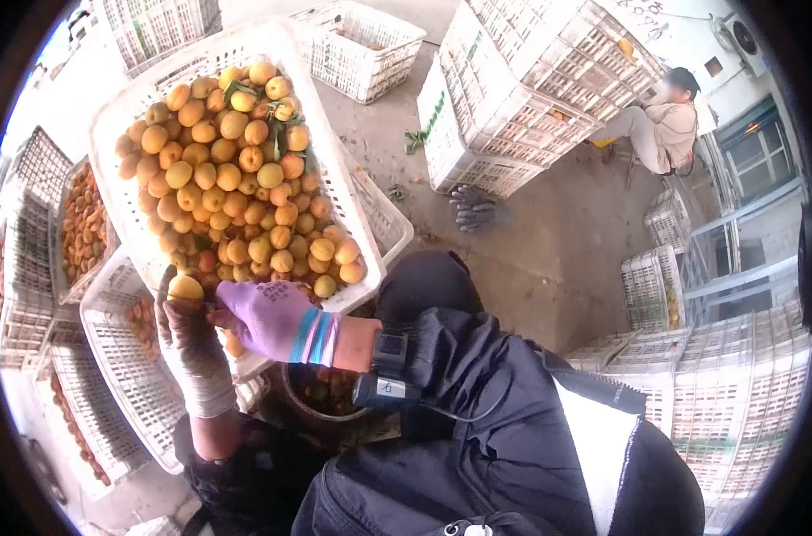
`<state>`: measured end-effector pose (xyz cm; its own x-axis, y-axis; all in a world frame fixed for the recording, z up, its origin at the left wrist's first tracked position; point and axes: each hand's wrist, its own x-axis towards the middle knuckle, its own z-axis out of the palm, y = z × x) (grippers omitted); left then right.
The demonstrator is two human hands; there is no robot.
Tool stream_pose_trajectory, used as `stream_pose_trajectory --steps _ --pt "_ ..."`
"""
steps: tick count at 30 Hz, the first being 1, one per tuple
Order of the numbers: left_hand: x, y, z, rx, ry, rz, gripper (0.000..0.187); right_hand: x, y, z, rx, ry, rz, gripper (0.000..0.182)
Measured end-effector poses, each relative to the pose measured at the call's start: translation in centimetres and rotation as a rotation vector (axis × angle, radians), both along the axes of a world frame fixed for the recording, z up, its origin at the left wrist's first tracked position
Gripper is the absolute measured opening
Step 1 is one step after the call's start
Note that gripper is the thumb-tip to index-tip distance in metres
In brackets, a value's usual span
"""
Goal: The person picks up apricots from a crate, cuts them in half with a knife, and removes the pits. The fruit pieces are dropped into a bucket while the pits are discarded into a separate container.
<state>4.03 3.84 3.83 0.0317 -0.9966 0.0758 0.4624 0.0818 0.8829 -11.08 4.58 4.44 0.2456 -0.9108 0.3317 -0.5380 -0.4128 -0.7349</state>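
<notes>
An apricot [185,288] rests in the fingers of my left hand [184,335], which wears a worn, dirty whitish-grey glove. Right beside it is my right hand [267,319] in a purple glove with a striped cuff. Its fingers are curled and bent downward near the held apricot, and whatever is in them is hidden. Both hands are over the near edge of a white plastic crate [105,170] heaped with yellow-orange apricots [232,174] and a few green leaves. Below the hands, another white crate [111,317] holds some fruit.
A bowl-like container [290,393] with fruit sits under my right forearm. Tall stacks of white crates [486,107] stand ahead, with dark gloves [473,210] on the floor beside them. Fruit-filled crates [83,223] line the left. Another person [660,129] sits far right.
</notes>
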Motion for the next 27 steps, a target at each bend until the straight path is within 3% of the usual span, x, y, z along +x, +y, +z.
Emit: stream_pose_trajectory --steps 3,7,9,15,23,25,27 --pt "0.2 -0.3 -0.8 0.070 0.173 -0.064 0.055 0.1 0.1 -0.1 -0.006 0.043 -0.006 0.023" --pt "0.1 0.5 0.0 -0.001 -0.102 -0.074 0.055 -0.5 2.1 1.0 0.046 0.039 -0.061 0.017" --pt "-1.0 2.3 1.6 0.009 -0.389 -0.107 0.055 -1.6 3.7 1.7 0.164 -0.023 -0.081 0.021" --pt "-3.4 8.9 0.7 -0.057 -0.543 -0.064 0.053 -3.3 10.1 -0.1 0.134 -0.011 -0.129 0.018" --pt "-5.1 13.6 -1.8 0.096 -0.145 0.044 0.060 -3.3 15.4 -1.4 0.063 -0.121 -0.112 0.022" --pt "-4.6 13.9 -1.9 0.132 -0.182 0.046 0.063 -3.4 16.3 -0.9 0.100 -0.121 -0.103 0.022" --pt "-3.1 13.6 -3.8 -0.013 -0.312 0.059 0.053 -3.7 16.8 -0.6 0.104 -0.150 -0.090 0.020"
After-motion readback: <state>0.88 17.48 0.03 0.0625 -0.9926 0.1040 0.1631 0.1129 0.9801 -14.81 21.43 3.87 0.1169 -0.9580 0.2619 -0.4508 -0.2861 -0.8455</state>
